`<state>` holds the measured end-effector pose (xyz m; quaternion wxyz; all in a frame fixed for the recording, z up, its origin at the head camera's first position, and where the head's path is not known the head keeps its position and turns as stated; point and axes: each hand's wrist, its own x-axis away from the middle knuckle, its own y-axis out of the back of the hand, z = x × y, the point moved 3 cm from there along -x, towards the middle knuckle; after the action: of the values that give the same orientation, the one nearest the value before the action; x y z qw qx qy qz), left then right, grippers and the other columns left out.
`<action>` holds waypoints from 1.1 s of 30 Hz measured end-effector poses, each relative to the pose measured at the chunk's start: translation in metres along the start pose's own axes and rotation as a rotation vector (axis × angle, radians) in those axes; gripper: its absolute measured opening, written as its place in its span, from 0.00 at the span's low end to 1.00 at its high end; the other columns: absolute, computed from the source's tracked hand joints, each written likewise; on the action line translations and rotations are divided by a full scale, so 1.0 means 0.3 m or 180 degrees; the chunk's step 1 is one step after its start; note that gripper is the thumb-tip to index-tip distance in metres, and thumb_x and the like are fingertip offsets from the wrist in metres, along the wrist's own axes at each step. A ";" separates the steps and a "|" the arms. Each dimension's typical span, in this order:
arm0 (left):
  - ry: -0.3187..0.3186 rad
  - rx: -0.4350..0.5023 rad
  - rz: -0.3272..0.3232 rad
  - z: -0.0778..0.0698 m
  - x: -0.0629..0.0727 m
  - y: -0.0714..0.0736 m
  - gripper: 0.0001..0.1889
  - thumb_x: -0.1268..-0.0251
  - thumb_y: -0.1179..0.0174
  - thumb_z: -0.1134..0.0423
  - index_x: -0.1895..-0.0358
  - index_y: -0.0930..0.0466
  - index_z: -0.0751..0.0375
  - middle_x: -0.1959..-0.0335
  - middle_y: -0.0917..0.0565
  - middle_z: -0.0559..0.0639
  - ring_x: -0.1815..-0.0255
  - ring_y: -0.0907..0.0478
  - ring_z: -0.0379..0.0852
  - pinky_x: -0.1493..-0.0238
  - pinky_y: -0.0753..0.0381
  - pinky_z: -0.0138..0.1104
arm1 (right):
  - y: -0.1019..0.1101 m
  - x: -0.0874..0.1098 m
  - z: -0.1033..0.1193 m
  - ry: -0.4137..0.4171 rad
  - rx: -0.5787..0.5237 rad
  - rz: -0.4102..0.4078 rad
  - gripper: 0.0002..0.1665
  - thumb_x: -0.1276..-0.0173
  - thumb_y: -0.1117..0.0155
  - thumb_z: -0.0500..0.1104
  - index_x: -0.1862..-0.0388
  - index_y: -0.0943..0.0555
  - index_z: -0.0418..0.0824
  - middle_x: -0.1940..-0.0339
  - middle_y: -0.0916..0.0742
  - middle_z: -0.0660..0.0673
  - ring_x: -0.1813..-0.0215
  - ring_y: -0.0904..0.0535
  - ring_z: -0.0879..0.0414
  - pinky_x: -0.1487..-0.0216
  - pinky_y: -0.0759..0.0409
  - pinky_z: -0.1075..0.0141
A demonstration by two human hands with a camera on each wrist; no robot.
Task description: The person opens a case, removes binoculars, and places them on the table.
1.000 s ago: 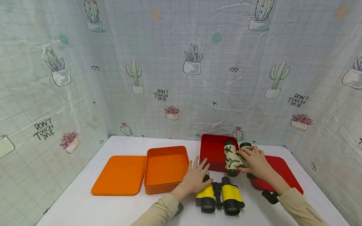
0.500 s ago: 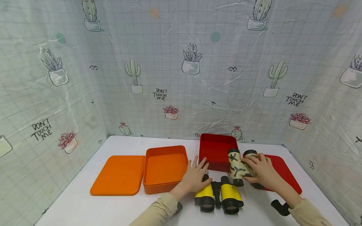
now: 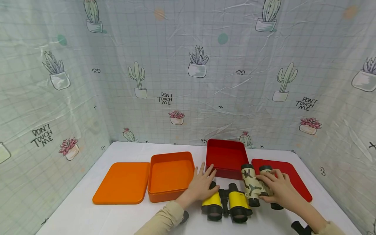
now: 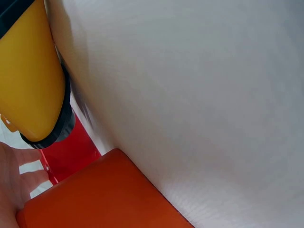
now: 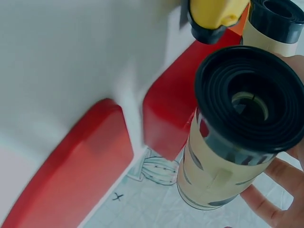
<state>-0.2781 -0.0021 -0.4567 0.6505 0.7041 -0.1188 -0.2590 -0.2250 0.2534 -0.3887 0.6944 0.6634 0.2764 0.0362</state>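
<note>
My right hand (image 3: 280, 189) holds a pair of camouflage binoculars (image 3: 249, 181), its fingers and thumb around the middle and right barrel. The binoculars stand out in front of the red box (image 3: 227, 173), overlapping the near left corner of the red lid in the head view. One black eyecup (image 5: 251, 102) fills the middle of the right wrist view. My left hand (image 3: 201, 186) lies with fingers spread over the left barrel of the yellow binoculars (image 3: 238, 199), its fingertips near the red box. The same yellow barrel (image 4: 31, 80) shows at the left wrist view's upper left.
Left of my left hand stands an open orange box (image 3: 167, 196), with its orange lid (image 3: 121, 182) flat beside it. The red lid (image 3: 295, 173) lies right of the red box. A cactus-print sheet (image 3: 164, 124) walls the back and sides of the white table (image 3: 76, 217).
My right hand has drawn the camouflage binoculars away from the red box's right side, toward me and to the right. The left hand and yellow binoculars have stayed in place.
</note>
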 end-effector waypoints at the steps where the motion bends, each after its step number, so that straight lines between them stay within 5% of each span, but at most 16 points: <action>1: 0.0001 -0.0002 -0.0003 0.000 0.000 0.000 0.33 0.37 0.63 0.38 0.33 0.45 0.50 0.29 0.48 0.49 0.28 0.55 0.59 0.33 0.51 0.56 | -0.003 0.007 -0.001 -0.0001 0.0004 -0.0001 0.38 0.67 0.24 0.56 0.53 0.23 0.47 0.53 0.21 0.45 0.51 0.36 0.46 0.60 0.35 0.52; 12: -0.0004 -0.0053 -0.0031 0.000 0.001 -0.001 0.32 0.37 0.63 0.39 0.33 0.44 0.50 0.29 0.47 0.49 0.29 0.55 0.59 0.34 0.50 0.56 | -0.016 0.073 -0.001 -0.0021 0.0038 0.0062 0.37 0.70 0.24 0.58 0.56 0.23 0.49 0.56 0.20 0.49 0.52 0.36 0.50 0.60 0.33 0.52; 33: -0.0024 -0.0031 -0.0064 0.002 -0.004 -0.009 0.33 0.38 0.62 0.38 0.33 0.44 0.50 0.29 0.47 0.49 0.29 0.54 0.59 0.34 0.50 0.57 | -0.079 0.173 0.013 -0.0115 -0.0064 0.0608 0.42 0.70 0.29 0.66 0.53 0.24 0.49 0.57 0.20 0.52 0.53 0.36 0.54 0.58 0.32 0.49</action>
<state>-0.2798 -0.0018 -0.4590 0.6508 0.7010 -0.1129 -0.2687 -0.1871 0.2689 -0.4286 0.6993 0.6803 0.1990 0.0931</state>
